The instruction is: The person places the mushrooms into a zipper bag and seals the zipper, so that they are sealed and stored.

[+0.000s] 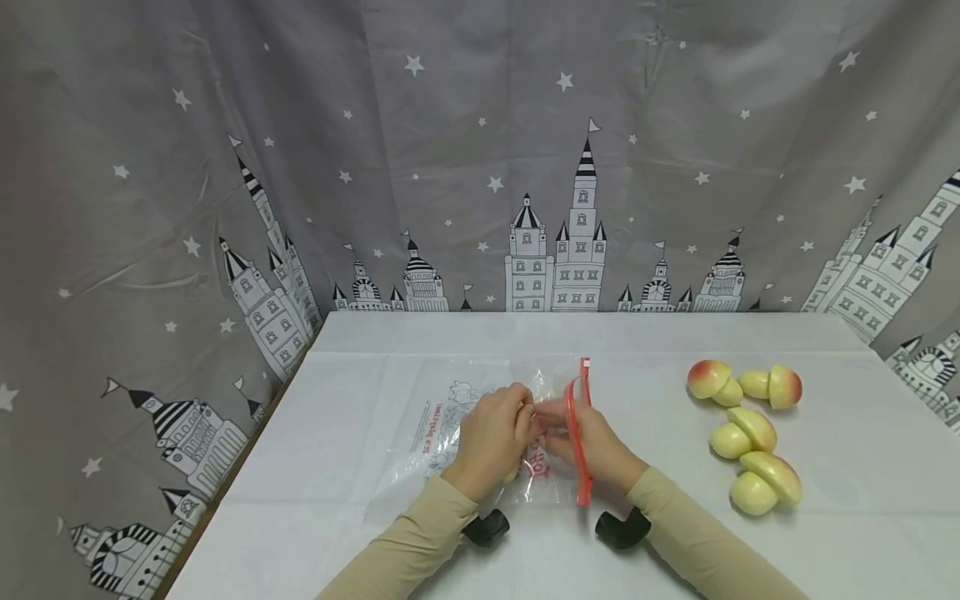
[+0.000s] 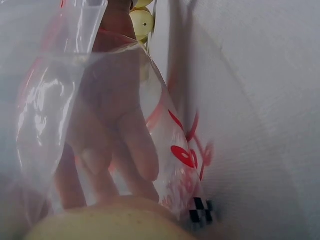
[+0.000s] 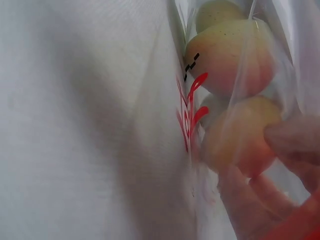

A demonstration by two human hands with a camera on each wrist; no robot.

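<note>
A clear zip bag [image 1: 420,433] with a red zip edge [image 1: 582,492] and red print lies on the table, its mouth to the right. My right hand [image 1: 600,446] reaches in through the mouth. In the right wrist view its thumb and fingers [image 3: 240,202] pinch a yellow-red toy mushroom [image 3: 240,132] inside the bag. Another toy mushroom [image 3: 230,60] sits behind that one. My left hand [image 1: 491,433] grips the bag from above with curled fingers, close to the right fingertips. A yellow rounded surface [image 2: 105,225] fills the bottom of the left wrist view.
Several yellow-red toy mushrooms [image 1: 772,479] lie at the table's right side. Black wrist mounts [image 1: 624,529] show beneath both forearms. Behind the white table [image 1: 300,500] hangs a grey curtain [image 1: 465,83] printed with castles and stars.
</note>
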